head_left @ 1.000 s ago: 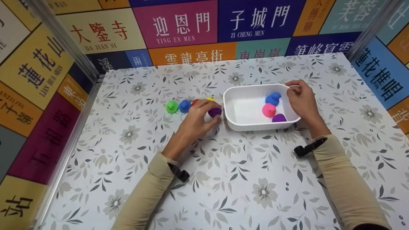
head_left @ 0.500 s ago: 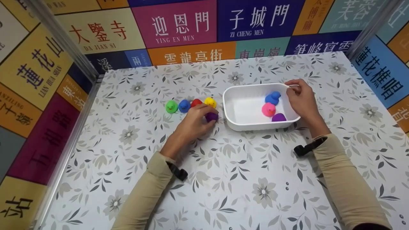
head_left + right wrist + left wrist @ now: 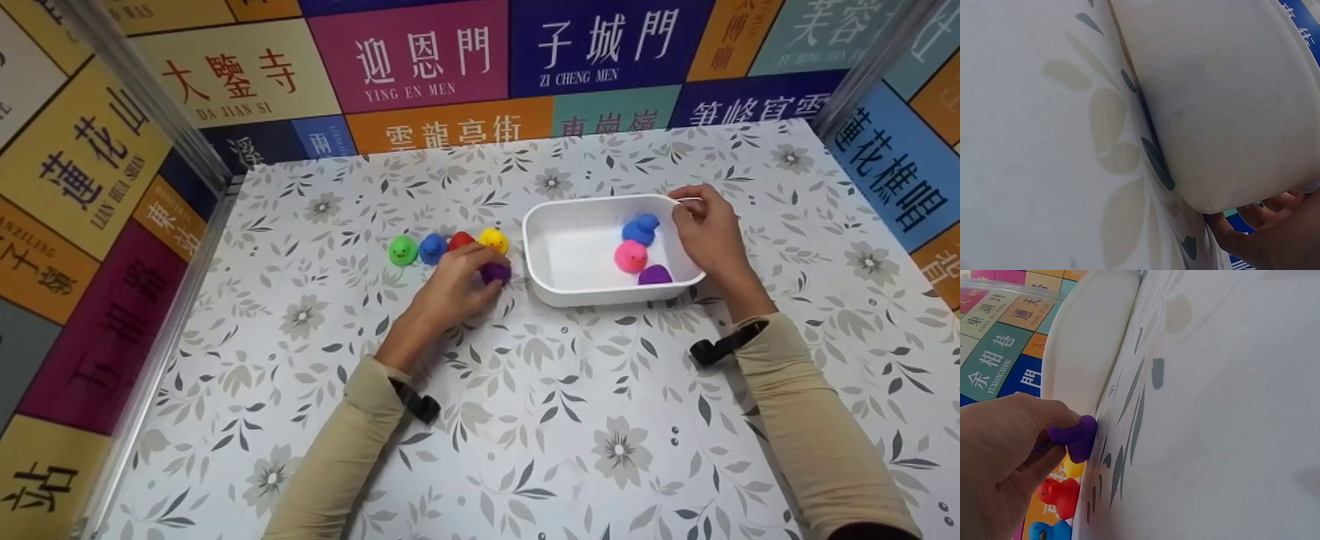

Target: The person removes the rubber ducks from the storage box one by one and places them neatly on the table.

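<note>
My left hand (image 3: 454,286) pinches a small purple rubber duck (image 3: 496,274) between thumb and fingers. In the left wrist view that purple duck (image 3: 1079,439) sits right at the tabletop, its head partly covered by the hand. Just behind are a yellow duck (image 3: 493,240) and a red duck (image 3: 460,241), the red one partly hidden by my fingers. A blue duck (image 3: 431,249) and a green duck (image 3: 403,250) continue the row leftward. With my right hand (image 3: 712,234) I grip the right end of a white plastic box (image 3: 555,289) by its rim.
Inside the box lie a blue duck (image 3: 640,230), a pink duck (image 3: 631,257) and a purple duck (image 3: 655,276), all toward its right side. The table (image 3: 525,450) has a leaf-and-flower covering. Panels with printed characters (image 3: 420,60) wall the back and sides.
My left hand has shifted a little left and nearer to me with the purple duck, away from the box, uncovering the yellow duck. The right hand stays on the box.
</note>
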Action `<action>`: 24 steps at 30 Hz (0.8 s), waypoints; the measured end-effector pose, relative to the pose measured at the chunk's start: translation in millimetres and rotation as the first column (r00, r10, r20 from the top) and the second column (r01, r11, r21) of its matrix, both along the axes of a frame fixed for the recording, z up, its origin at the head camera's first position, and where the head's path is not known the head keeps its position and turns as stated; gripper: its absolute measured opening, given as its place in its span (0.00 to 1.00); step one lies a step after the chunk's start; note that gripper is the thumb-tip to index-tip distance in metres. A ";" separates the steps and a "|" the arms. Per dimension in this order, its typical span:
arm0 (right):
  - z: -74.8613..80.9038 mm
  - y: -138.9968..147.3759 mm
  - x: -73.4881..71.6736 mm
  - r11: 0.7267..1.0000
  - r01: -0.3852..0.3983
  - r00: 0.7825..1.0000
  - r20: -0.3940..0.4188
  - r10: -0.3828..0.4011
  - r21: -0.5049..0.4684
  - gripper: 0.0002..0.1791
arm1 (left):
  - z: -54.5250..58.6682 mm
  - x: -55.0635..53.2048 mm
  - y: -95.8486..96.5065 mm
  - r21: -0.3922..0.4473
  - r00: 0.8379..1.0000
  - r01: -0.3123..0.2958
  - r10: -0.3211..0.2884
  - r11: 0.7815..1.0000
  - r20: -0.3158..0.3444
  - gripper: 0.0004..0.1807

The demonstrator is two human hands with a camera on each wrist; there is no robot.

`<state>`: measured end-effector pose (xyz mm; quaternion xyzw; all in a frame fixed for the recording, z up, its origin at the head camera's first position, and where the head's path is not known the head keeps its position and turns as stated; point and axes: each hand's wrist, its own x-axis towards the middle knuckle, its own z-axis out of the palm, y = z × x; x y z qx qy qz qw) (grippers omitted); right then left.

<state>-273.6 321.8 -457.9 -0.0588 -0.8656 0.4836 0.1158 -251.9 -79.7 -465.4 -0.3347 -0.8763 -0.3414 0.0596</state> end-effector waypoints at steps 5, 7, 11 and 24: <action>0.9 0.4 -0.3 1.000 -0.003 1.000 0.009 0.003 0.004 0.19 | -0.1 -0.4 -0.4 0.009 1.000 0.001 -0.001 1.000 0.004 0.13; 1.3 0.4 -0.3 1.000 -0.003 1.000 0.019 0.002 0.010 0.19 | -0.2 -0.7 -0.6 0.011 1.000 0.002 -0.002 1.000 0.002 0.14; 1.6 0.2 -0.2 1.000 -0.005 1.000 0.025 0.005 0.013 0.19 | -0.5 -1.3 -1.1 0.019 1.000 0.001 -0.001 1.000 -0.001 0.14; -0.9 1.1 -0.9 1.000 -0.010 1.000 0.013 0.010 -0.025 0.19 | 14.3 5.7 4.6 0.028 0.997 -0.036 0.038 0.999 -0.063 0.15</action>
